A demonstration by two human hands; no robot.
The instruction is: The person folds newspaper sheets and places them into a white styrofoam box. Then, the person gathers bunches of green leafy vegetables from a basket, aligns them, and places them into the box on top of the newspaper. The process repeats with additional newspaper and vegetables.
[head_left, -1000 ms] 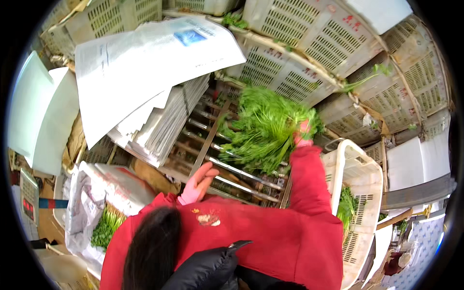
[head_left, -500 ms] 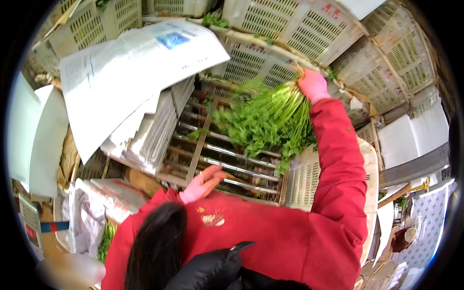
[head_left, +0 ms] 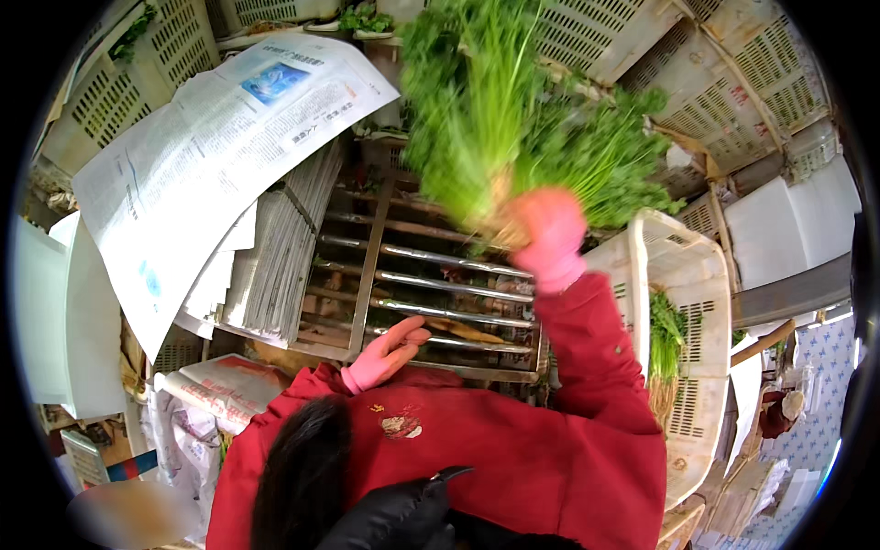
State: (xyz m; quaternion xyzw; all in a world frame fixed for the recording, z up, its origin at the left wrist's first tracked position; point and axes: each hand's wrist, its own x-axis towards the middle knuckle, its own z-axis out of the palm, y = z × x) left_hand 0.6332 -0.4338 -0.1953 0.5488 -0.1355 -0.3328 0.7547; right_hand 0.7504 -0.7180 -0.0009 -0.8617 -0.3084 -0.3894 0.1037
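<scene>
Head view. Right-hand grip (head_left: 552, 240): clenched round the stem ends of a bunch of leafy greens (head_left: 469, 110), right of frame centre. Bunch raised, root ends low at the fingers, leaves fanning toward the top edge and out to the right; hand and leaves partly motion-blurred. Left-hand grip (head_left: 387, 356): released, nothing in it, fingers extended toward the right, over the lower left of a rack of metal bars (head_left: 456, 282) at centre.

Surroundings. Left of the rack, a bundled stack of newspapers (head_left: 282, 252), a loose printed sheet (head_left: 206, 156) spread over it, reaching into the upper left. Right of frame: a white slotted basket (head_left: 698, 412) holding more greens (head_left: 665, 335), near the right sleeve. Slotted crates (head_left: 775, 69) along the upper edge. Lower left: a crumpled white bag (head_left: 186, 446). Lower centre: red jacket (head_left: 513, 449). White box (head_left: 811, 225) at the right, below the crates.
</scene>
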